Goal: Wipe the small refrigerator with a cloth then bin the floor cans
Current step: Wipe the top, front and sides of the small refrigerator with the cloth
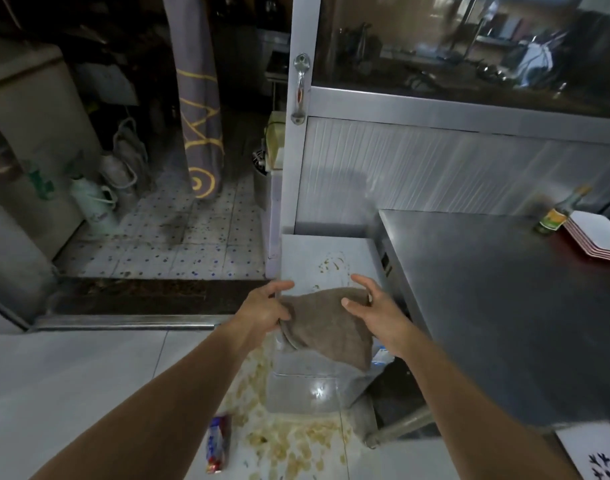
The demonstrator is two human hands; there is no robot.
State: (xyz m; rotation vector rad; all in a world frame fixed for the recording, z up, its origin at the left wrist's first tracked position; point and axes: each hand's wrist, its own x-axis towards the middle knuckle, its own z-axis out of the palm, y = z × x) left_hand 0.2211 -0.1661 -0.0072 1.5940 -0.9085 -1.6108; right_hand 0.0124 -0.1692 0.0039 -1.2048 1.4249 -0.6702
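A small white refrigerator (317, 258) stands below me, and its top carries yellowish smears near the far right corner. Over its front edge I hold a brown cloth (327, 323) between both hands. My left hand (265, 308) grips the cloth's left edge. My right hand (372, 306) pinches its upper right edge with thumb and fingers. The cloth's lower part hangs in front of the fridge door. A red, white and blue can (217, 443) lies on the floor at the lower left of the fridge. A blue-white object (381, 356) shows behind the cloth's right side.
A steel table (504, 289) stands right of the fridge, with a dark bottle (560, 211) and stacked plates (598, 237) on it. A metal cabinet (435, 168) rises behind. Yellowish spill (296, 441) covers the floor tiles. A doorway sill (130, 296) lies to the left.
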